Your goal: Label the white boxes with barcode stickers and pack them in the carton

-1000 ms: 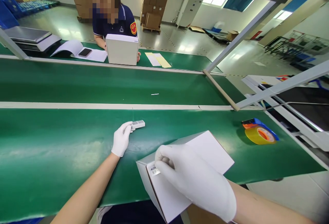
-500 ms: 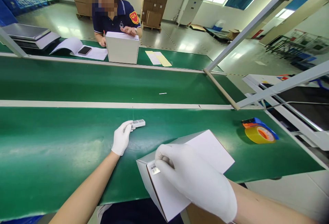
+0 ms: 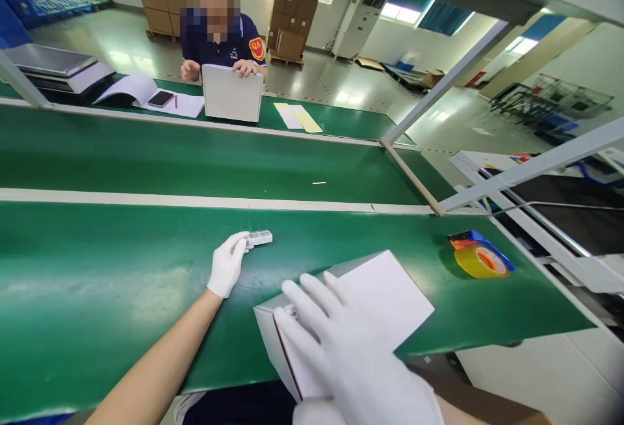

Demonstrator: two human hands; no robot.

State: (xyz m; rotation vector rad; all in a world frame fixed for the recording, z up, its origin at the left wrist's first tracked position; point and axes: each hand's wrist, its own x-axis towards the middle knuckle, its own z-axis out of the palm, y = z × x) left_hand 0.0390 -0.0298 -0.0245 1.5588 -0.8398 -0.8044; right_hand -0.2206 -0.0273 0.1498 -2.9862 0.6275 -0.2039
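We are pressing the right hand (image 3: 351, 353), fingers spread flat and gripping nothing, onto the white box (image 3: 385, 301) at the near edge of the green bench (image 3: 97, 262); even pressure is keeping the box from sliding. We are pinching the label strip (image 3: 258, 238) lightly in the left hand (image 3: 227, 264), just left and far of the box. The tape roll (image 3: 480, 259) is lying well to the right.

Floor: glossy pale concrete (image 3: 341, 87), reflecting window light, upper centre of the frame.
Windows: bright panes with blue blinds (image 3: 424, 12), upper right.
Stacks: brown cartons on pallets (image 3: 292, 9), top centre.
Cooling: tall white air-conditioner unit (image 3: 358, 19) against the white wall.
Table: green-topped (image 3: 121, 152), crossing the frame.
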